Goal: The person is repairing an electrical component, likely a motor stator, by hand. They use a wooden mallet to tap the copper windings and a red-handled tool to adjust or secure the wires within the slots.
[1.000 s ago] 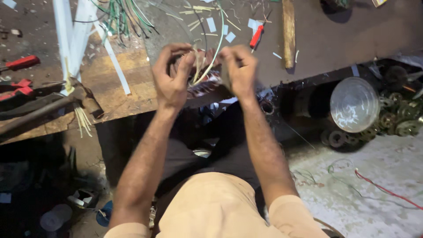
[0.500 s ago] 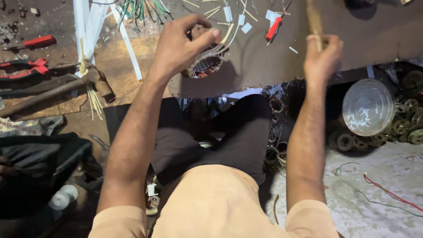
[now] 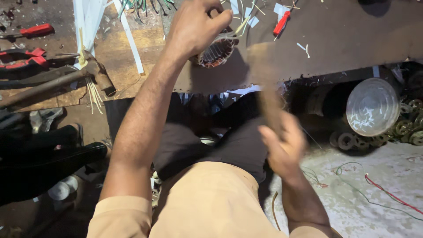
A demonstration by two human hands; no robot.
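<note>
Left hand (image 3: pixel 194 28) clamps the wound stator (image 3: pixel 217 52) near the bench edge (image 3: pixel 335 70), right hand (image 3: pixel 282 147) grips a blurred wooden stick (image 3: pixel 264 83); winding leads remain loose, untrimmed.

Matt wood stick (image 3: pixel 269 94), prob.; copper-wound stator (image 3: pixel 217 52)

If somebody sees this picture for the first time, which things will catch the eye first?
First, the left hand at top centre, gripping a round wound coil on the workbench. Next, the blurred right hand lower right, holding a wooden stick. A hammer lies at the left.
</note>
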